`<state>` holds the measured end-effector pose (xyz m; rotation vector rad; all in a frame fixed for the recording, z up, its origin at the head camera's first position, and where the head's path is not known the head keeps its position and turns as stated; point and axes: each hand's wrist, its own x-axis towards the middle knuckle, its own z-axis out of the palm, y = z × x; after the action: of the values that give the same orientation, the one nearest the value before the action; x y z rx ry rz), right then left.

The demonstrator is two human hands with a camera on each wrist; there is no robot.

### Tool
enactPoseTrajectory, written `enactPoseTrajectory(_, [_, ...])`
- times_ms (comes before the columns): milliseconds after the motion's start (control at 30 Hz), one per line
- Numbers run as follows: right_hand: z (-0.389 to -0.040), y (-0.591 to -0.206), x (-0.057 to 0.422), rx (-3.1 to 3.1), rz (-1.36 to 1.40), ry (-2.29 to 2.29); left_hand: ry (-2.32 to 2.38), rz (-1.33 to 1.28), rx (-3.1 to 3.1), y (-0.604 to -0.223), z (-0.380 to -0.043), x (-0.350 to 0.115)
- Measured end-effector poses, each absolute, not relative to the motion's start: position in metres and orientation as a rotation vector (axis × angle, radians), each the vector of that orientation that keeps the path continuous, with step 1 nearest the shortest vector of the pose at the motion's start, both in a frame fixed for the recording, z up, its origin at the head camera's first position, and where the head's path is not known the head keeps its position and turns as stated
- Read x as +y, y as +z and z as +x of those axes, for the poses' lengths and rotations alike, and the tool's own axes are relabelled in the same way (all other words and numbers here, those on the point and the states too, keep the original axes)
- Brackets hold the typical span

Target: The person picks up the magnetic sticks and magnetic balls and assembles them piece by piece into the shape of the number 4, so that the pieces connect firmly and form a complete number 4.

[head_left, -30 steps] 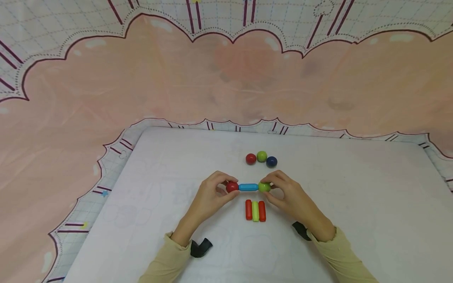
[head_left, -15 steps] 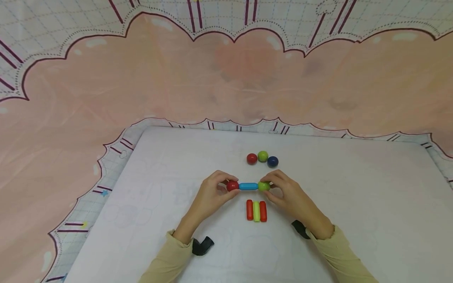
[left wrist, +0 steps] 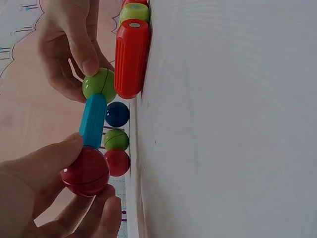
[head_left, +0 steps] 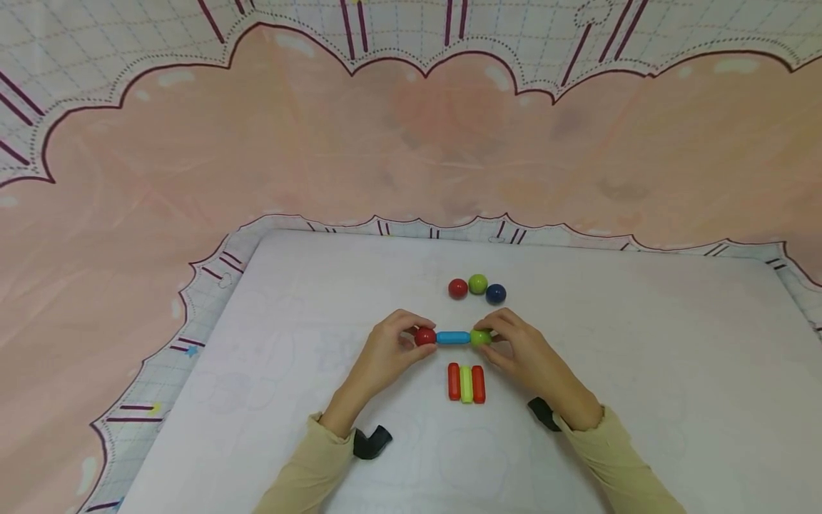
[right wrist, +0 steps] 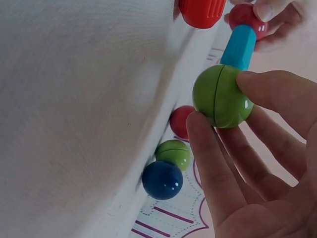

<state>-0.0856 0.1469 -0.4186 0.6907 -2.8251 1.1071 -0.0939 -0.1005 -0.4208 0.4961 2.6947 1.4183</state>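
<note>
Between the two hands a blue rod (head_left: 453, 338) joins a red ball (head_left: 425, 337) on its left end to a green ball (head_left: 480, 338) on its right end. My left hand (head_left: 389, 351) pinches the red ball between thumb and fingers. At the other end my right hand (head_left: 521, 350) holds the green ball the same way. In the left wrist view the blue rod (left wrist: 93, 120) meets both balls with no visible gap. The right wrist view shows the held green ball (right wrist: 223, 96) close up, with a seam line round it.
Behind the hands, a loose red ball (head_left: 458, 288), green ball (head_left: 478, 284) and dark blue ball (head_left: 496, 293) sit close together on the white table (head_left: 270, 428). Nearer lie a red rod (head_left: 454, 381), a yellow-green rod (head_left: 466, 384) and another red rod (head_left: 478, 384), side by side.
Both hands still hold the joined piece, which has shifted only very slightly to the right in view. The loose balls and rods keep their arrangement.
</note>
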Motion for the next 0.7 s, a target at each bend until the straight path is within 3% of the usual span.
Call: enactPoseTrajectory(700, [-0.0880, -0.4250, 0.1494, -2.864, 0.667, 1.133, 1.311, 0.465, 2.686, -0.4223, -0.0981, -0.0966])
